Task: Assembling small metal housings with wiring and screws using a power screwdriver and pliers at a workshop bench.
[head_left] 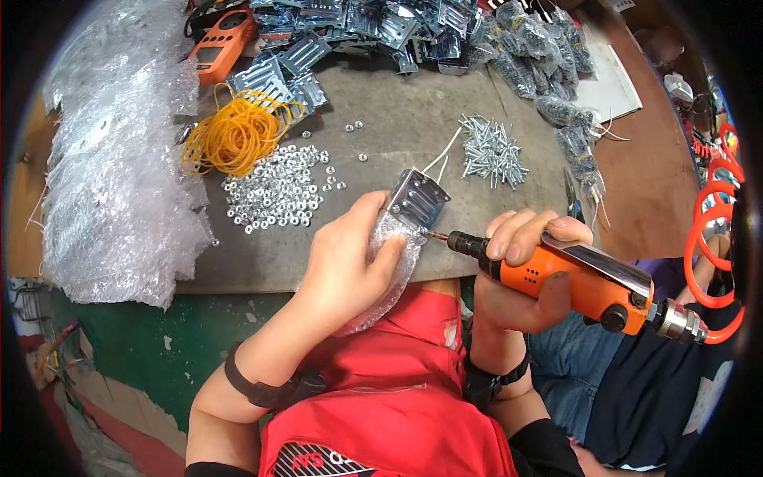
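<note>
My left hand [338, 254] is closed around a part with a shiny slotted metal plate [417, 203]. Clear bubble wrap [405, 270] covers its lower end, and two white wires [447, 155] stick out at the top. In my right hand [513, 302] is an orange air screwdriver [584, 282], gripped with fingers over the top. Its bit [435, 234] points left and meets the plate's lower right corner, where a small fastener seems to sit. Beyond the part lies a heap of screws [494, 151]. A spread of small flanged nuts [274, 191] lies to the left.
Orange rubber bands [234, 133] lie behind the nuts. Layered bubble wrap sheets [119, 159] cover the left side. At the back are an orange meter [222, 48], piled metal plates [350, 28] and wrapped parts [532, 60]. A coiled air hose [691, 246] hangs right, near another seated person.
</note>
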The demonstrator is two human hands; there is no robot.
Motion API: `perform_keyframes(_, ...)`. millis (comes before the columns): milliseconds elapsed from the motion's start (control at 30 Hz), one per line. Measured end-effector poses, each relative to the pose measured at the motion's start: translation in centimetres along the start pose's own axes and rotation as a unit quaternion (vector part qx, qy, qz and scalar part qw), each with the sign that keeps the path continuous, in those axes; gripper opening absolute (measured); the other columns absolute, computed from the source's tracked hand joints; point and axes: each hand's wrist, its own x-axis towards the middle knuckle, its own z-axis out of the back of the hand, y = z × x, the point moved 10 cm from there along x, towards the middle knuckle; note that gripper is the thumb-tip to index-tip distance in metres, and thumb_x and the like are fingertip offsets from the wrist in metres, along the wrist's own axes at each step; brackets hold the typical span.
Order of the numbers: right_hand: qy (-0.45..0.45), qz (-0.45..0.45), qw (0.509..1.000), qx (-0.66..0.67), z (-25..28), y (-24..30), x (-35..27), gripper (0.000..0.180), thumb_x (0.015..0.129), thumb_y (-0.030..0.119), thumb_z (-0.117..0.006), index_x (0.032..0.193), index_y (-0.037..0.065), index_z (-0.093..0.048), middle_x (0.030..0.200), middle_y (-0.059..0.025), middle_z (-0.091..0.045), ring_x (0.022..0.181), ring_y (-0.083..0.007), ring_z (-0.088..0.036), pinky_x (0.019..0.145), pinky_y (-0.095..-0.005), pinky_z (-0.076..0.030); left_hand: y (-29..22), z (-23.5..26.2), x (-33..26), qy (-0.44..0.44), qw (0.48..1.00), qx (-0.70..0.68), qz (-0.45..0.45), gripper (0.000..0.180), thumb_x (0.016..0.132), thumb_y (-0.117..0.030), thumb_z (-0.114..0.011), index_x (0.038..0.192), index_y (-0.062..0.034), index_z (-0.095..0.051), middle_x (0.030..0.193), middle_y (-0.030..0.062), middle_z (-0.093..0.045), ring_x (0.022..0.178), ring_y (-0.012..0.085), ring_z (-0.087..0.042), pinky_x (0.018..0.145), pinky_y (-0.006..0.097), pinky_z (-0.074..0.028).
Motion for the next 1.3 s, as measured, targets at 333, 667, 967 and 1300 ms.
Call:
perform_keyframes(333,0.020,-0.021,0.999,0.021,-0.2,-0.5,0.0,0.044,0.088,0.046,-0.065,0.097,0.008,-0.046,0.068,-0.0050,-0.051,0.059,-0.0193,-0.052,0.064,-0.0366,-0.044,0.0,-0.1,-0.1,0.001,1.000,0.009,0.009,0.039,0.082,-0.006,-0.064,0.118,0.0024,-0.053,0.098,0.0206,-0.065,0.088,0.0353,-0.066,0.076,0.036,-0.051)
perform_keyframes(667,-0.031,-0.031,0.999,0.023,0.1,-0.6,0.1,0.049,0.088,0.044,-0.066,0.106,0.004,-0.045,0.069,-0.0065,-0.053,0.061,-0.0210,-0.055,0.065,-0.0371,-0.048,-0.2,-0.2,0.0,-0.008,1.000,0.003,-0.004,0.039,0.081,-0.010,-0.063,0.118,-0.0018,-0.053,0.097,0.0231,-0.064,0.086,0.0417,-0.063,0.073,0.043,-0.050)
perform_keyframes(967,-0.102,-0.192,0.939,-0.266,12.2,2.9,4.4,0.032,0.082,0.011,-0.066,0.109,-0.002,-0.056,0.079,-0.0074,-0.057,0.073,-0.0131,-0.056,0.064,-0.0302,-0.047,-5.3,1.8,-0.9,-0.019,0.995,0.030,-0.091,0.042,0.081,-0.007,-0.064,0.121,-0.0010,-0.051,0.098,0.0192,-0.064,0.085,0.0375,-0.064,0.073,0.040,-0.051)
perform_keyframes(1300,0.039,-0.137,0.627,-0.766,21.1,-3.0,2.4,0.055,0.071,0.018,-0.075,0.122,0.007,-0.056,0.112,-0.0199,-0.061,0.106,-0.0374,-0.057,0.091,-0.0433,-0.046,-10.7,1.8,-1.9,-0.027,0.945,0.221,-0.240,0.053,0.071,-0.001,-0.068,0.122,-0.0001,-0.052,0.078,0.0119,-0.055,0.066,0.0295,-0.056,0.055,0.039,-0.045)
